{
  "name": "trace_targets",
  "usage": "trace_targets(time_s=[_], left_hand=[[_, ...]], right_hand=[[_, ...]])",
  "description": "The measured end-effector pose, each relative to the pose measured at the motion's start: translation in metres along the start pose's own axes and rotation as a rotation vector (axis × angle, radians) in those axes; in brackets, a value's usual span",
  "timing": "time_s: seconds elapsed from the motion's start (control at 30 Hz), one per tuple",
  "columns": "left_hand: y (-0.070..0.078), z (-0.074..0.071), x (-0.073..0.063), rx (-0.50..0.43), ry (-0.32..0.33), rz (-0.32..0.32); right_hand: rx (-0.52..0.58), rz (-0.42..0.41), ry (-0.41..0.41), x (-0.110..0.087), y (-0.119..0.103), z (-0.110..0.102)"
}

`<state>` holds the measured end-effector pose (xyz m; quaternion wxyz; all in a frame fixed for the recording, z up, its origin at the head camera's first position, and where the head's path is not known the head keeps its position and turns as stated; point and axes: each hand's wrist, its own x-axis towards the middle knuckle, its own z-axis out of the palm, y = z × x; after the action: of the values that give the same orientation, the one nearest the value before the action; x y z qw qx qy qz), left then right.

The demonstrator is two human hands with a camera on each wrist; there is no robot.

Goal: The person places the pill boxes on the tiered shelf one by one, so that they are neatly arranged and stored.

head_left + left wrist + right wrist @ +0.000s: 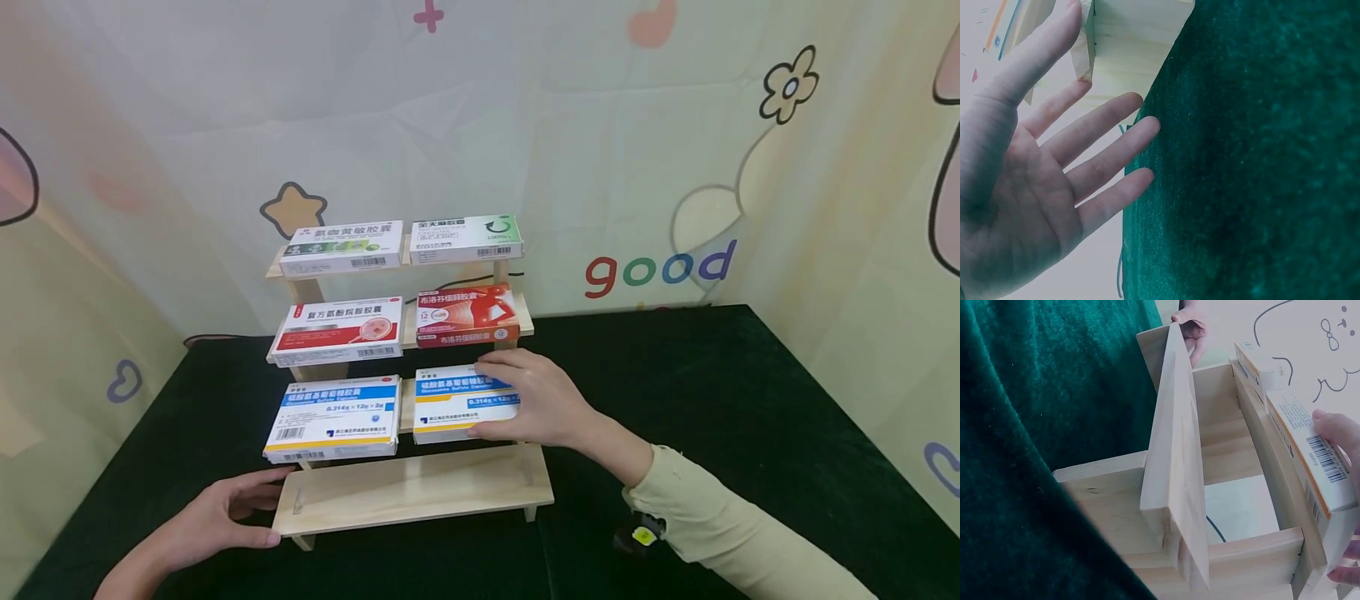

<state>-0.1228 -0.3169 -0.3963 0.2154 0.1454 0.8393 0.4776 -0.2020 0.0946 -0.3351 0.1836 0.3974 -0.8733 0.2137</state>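
A stepped wooden display rack (pixel 412 492) stands before me, with medicine boxes on its upper three tiers. On the lowest of these, my right hand (pixel 547 396) holds a white, blue and yellow medicine box (pixel 450 408) at its right end, thumb along the near edge and fingers over the far edge. The right wrist view shows that box's barcode side (pixel 1319 450) beside the thumb. My left hand (pixel 202 512) holds the left end of the bare bottom board between thumb and index finger; its other fingers (pixel 1113 156) extend straight in the left wrist view.
A matching box (pixel 333 417) lies to the left on the same tier. Above are a red-and-white box (pixel 337 329), a red box (pixel 467 315), and two white-and-green boxes (pixel 342 247) on top. Dark green cloth (pixel 712 400) covers the table; a printed curtain (pixel 480 125) hangs behind.
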Motion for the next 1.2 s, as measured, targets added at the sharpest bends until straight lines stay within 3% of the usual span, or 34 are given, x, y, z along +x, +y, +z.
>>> trace_targets(time_s=[0.8,1.03,1.2], left_hand=[[-0.003,-0.001,0.002,-0.013,-0.012,-0.003],[0.004,-0.006,0.001,0.080,-0.016,0.014],[0.011,-0.017,-0.004,0.209,0.062,-0.021]], right_hand=[[0.040,-0.032,0.069,-0.004,0.000,-0.008],[-0.007,-0.083,0.043,-0.010,0.004,-0.022],[-0.047,-0.101,0.029,-0.018,0.013,-0.037]])
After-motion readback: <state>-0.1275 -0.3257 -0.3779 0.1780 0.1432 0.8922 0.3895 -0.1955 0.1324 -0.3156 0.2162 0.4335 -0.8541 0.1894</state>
